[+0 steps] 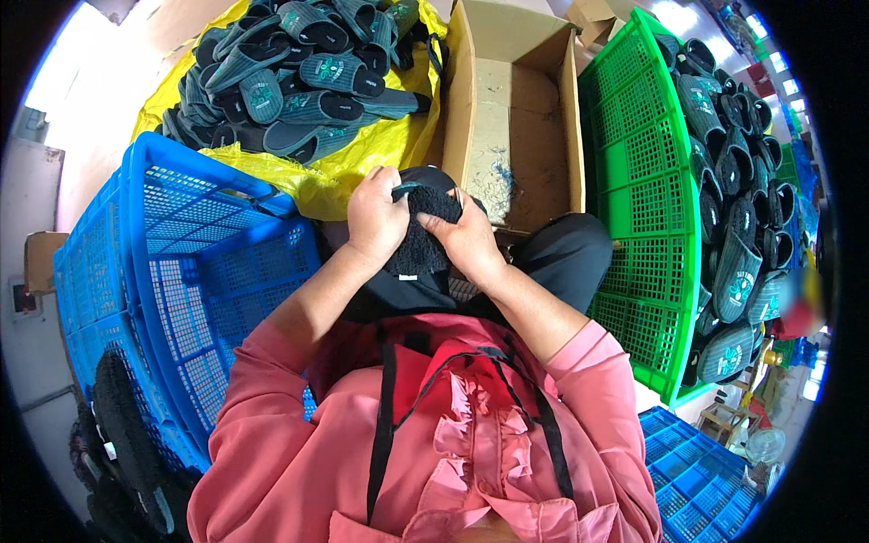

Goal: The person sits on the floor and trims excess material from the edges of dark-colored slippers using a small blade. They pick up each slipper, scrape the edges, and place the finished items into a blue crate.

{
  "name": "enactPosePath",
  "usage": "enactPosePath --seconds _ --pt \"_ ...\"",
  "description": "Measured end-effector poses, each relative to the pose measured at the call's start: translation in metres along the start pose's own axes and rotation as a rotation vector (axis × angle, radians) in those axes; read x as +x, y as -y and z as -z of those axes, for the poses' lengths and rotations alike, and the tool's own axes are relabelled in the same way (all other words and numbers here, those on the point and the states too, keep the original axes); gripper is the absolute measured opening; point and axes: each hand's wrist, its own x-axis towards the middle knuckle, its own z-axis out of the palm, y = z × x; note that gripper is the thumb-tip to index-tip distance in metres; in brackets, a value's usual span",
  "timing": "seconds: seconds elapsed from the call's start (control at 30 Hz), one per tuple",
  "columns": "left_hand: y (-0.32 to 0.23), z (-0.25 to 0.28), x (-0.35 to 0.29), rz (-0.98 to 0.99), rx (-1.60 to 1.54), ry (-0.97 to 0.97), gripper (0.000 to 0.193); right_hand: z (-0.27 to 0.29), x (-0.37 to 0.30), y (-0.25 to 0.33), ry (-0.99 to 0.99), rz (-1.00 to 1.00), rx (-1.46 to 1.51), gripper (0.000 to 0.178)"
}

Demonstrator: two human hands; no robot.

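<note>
Above my lap, both hands grip a black fleecy slipper [420, 237] with a small white label at its near end. It looks turned inside out, fleece outward. My left hand [377, 215] is closed on its upper left edge, where a grey strip of fabric shows. My right hand [466, 237] pinches the upper right side, with the thumb pressed onto the fleece. The fingers behind the slipper are hidden.
Grey slippers [330, 72] heap on a yellow sack [380, 163] ahead. Beside it stands an open cardboard box [516, 100] with scraps inside. A blue crate [172, 262] is at left, black fleecy slippers [122, 425] below it. At right, a green crate [638, 181] holds many slippers.
</note>
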Motion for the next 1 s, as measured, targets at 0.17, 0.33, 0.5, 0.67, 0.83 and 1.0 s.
enactPosePath --seconds 0.17,0.33,0.5,0.67,0.83,1.0 --pt "0.021 0.002 -0.015 0.630 -0.527 0.094 0.013 -0.003 0.010 0.012 0.035 -0.192 0.366 0.031" --pt "0.027 0.027 -0.050 0.702 -1.183 0.341 0.031 0.002 0.019 0.007 0.117 -0.223 0.574 0.024" --pt "0.031 0.025 -0.071 0.444 -1.260 0.370 0.057 0.007 0.019 0.005 0.162 -0.254 0.627 0.025" --pt "0.028 0.015 -0.081 0.361 -1.044 0.317 0.068 0.007 0.014 0.005 0.108 -0.272 0.606 0.025" --pt "0.018 0.005 -0.092 0.348 -0.937 0.191 0.060 0.008 0.013 0.004 0.081 -0.253 0.606 0.019" --pt "-0.001 -0.007 -0.105 0.428 -0.808 -0.056 0.045 0.004 0.006 0.001 0.022 -0.163 0.563 0.018"
